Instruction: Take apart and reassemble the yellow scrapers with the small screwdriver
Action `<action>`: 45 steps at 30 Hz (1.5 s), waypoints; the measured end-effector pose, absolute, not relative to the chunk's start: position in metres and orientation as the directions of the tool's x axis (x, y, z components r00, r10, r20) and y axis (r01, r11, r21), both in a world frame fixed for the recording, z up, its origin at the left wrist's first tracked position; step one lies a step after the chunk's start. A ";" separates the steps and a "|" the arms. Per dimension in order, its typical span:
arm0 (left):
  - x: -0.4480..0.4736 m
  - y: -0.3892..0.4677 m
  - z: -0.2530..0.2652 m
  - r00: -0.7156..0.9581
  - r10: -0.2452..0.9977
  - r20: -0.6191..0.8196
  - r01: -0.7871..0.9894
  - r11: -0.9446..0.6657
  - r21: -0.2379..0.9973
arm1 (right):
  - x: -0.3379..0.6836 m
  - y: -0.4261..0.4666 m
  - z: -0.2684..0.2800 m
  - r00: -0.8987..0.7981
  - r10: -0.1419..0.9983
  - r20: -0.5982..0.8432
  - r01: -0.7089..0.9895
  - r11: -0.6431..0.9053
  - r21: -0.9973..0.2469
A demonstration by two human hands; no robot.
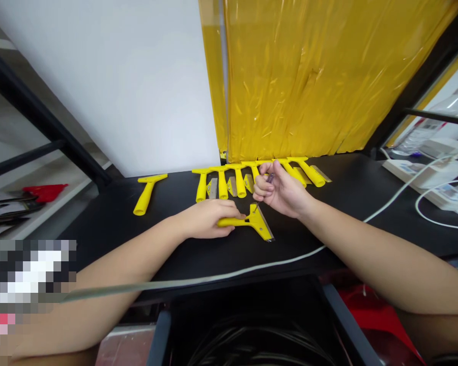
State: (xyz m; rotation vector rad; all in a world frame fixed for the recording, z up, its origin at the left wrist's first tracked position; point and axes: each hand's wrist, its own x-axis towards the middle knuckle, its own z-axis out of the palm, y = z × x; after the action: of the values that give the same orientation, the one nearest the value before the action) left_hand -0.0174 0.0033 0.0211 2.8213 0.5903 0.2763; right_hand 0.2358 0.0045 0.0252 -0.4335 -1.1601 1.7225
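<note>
My left hand [208, 218] is closed around the handle of a yellow scraper [257, 222], which lies on its side on the black table with its metal blade edge facing right. My right hand [284, 192] grips a small screwdriver [270, 178] with a dark handle. Its thin shaft points down to the upper part of the scraper head, at or near a screw there. Behind both hands runs a row of several yellow scraper handles [222, 184], with metal blade pieces [212, 188] between them. My right hand hides part of that row.
One yellow scraper handle [145, 195] lies apart at the left. A pale cable [267, 265] crosses the table's front, below my arms. White power strips [423, 183] sit at the right. A white panel [137, 86] and a yellow-wrapped one [309, 76] stand behind.
</note>
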 end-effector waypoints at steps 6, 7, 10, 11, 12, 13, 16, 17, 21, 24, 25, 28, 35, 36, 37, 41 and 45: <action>-0.018 0.005 0.021 0.896 0.424 0.130 0.370 -0.877 0.308 | 0.252 0.000 0.036 -0.635 0.751 0.180 -0.392 -0.113 -0.913; -0.019 0.005 0.020 0.896 0.425 0.129 0.370 -0.875 0.314 | 0.254 -0.002 0.037 -0.669 0.723 0.170 -0.370 -0.125 -0.921; -0.019 0.006 0.020 0.895 0.428 0.123 0.369 -0.869 0.330 | 0.255 -0.005 0.036 -0.738 0.655 0.159 -0.342 -0.160 -0.926; -0.019 0.006 0.019 0.895 0.429 0.122 0.369 -0.867 0.335 | 0.254 -0.006 0.035 -0.751 0.640 0.162 -0.343 -0.170 -0.924; -0.019 0.006 0.019 0.894 0.431 0.121 0.370 -0.865 0.339 | 0.254 -0.006 0.034 -0.760 0.628 0.165 -0.347 -0.178 -0.921; -0.019 0.006 0.019 0.894 0.432 0.120 0.371 -0.863 0.342 | 0.253 -0.006 0.033 -0.765 0.622 0.167 -0.352 -0.187 -0.917; -0.019 0.006 0.020 0.893 0.434 0.117 0.373 -0.861 0.346 | 0.252 -0.005 0.030 -0.768 0.620 0.163 -0.358 -0.203 -0.911; -0.019 0.006 0.020 0.893 0.435 0.116 0.374 -0.860 0.347 | 0.251 -0.005 0.029 -0.768 0.620 0.162 -0.357 -0.204 -0.912; -0.019 0.007 0.019 0.892 0.437 0.113 0.374 -0.856 0.358 | 0.251 -0.006 0.026 -0.774 0.612 0.162 -0.357 -0.212 -0.910; -0.020 0.008 0.018 0.895 0.431 0.116 0.368 -0.860 0.354 | 0.250 -0.008 0.026 -0.789 0.593 0.162 -0.357 -0.228 -0.906; -0.020 0.008 0.018 0.896 0.429 0.116 0.367 -0.862 0.351 | 0.250 -0.008 0.025 -0.795 0.585 0.162 -0.350 -0.224 -0.909; -0.020 0.008 0.017 0.894 0.432 0.115 0.370 -0.860 0.350 | 0.249 -0.007 0.022 -0.803 0.556 0.215 -0.345 -0.139 -0.928; -0.018 0.008 0.017 0.887 0.443 0.130 0.373 -0.854 0.363 | 0.252 0.008 0.012 -0.644 0.586 0.491 -0.379 0.313 -0.871; -0.018 0.008 0.017 0.886 0.444 0.132 0.374 -0.854 0.360 | 0.254 0.009 0.013 -0.639 0.592 0.492 -0.370 0.324 -0.871; -0.018 0.008 0.017 0.886 0.444 0.133 0.374 -0.855 0.358 | 0.256 0.009 0.014 -0.639 0.598 0.484 -0.360 0.324 -0.875; -0.018 0.009 0.016 0.886 0.443 0.136 0.369 -0.853 0.370 | 0.260 0.007 0.018 -0.674 0.592 0.441 -0.347 0.273 -0.897; -0.018 0.009 0.017 0.890 0.432 0.143 0.352 -0.853 0.385 | 0.255 0.000 0.022 -0.769 0.528 0.360 -0.340 0.138 -0.930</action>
State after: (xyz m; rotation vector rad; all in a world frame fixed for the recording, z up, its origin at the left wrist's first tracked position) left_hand -0.0179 0.0088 0.0166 2.7056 0.5806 0.3188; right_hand 0.2549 0.0001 0.0219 -0.1815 -1.7694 1.7052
